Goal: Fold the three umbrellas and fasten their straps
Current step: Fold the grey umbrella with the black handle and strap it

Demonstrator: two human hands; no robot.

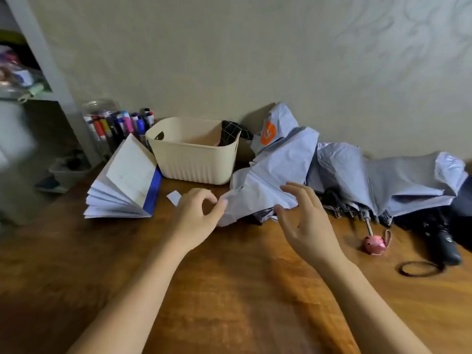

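1. At the far left, a jar of markers [102, 116] and an open book [122, 185] stood beside a beige basket [191, 152] on the wooden surface [229, 290]. I judged that they had no part in the task.
2. The left hand [198, 215] was at the near edge of the pale umbrella's cloth. Its fingers were loosely curved with the thumb apart from them, and they clamped nothing.
3. The pale umbrella [278, 159], which had an orange mark, lay unfolded and crumpled just right of the basket, leaning toward the wall. It was nearest to both hands, so it was probably the first one to fold.
4. The right hand [304, 221] hovered over the same cloth with spread fingers and the thumb near the cloth's edge, apparently ready to gather the loose panels. It held nothing.
5. Further right, a grey umbrella [383, 180] lay open and slack, its pink handle [373, 244] pointing toward the person.
6. At the right edge lay a dark umbrella [444, 241], partly hidden under the grey cloth. No strap looked fastened.
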